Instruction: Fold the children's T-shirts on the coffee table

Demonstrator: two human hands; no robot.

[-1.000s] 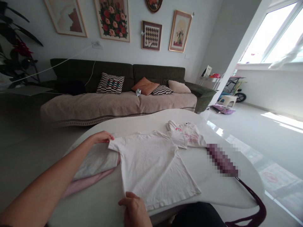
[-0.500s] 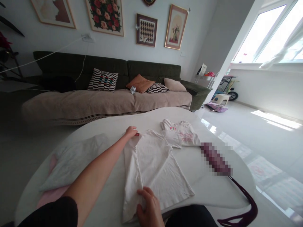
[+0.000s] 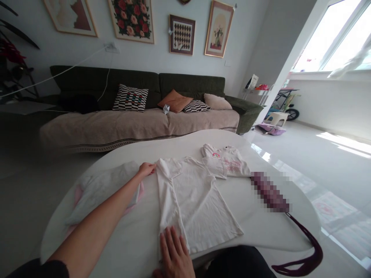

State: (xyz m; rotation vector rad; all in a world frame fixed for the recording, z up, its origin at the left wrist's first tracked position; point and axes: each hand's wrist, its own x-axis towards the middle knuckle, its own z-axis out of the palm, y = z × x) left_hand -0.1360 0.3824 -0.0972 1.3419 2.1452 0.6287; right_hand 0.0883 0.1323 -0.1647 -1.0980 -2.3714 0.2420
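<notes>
A white T-shirt lies spread on the white table, with a strip along its left side folded inward. My left hand is closed at the shirt's upper left corner, fingertips pinching the cloth there. Lower down, my right hand rests flat on the folded strip near the hem, its fingers stretched out. Behind the shirt's right sleeve is a folded white T-shirt with pink print. Under my left forearm sits a pile of pale grey and pink clothing, partly hidden.
The round-edged white table stands before a dark green sofa with several cushions. At the table's right lies a blurred maroon item with a dark strap over the edge. My dark-clothed knee is at the near edge.
My left hand has moved left to the shirt's outer upper corner, and the left sleeve now lies folded inward. My right hand has gone from pinching the fold to lying flat on it.
</notes>
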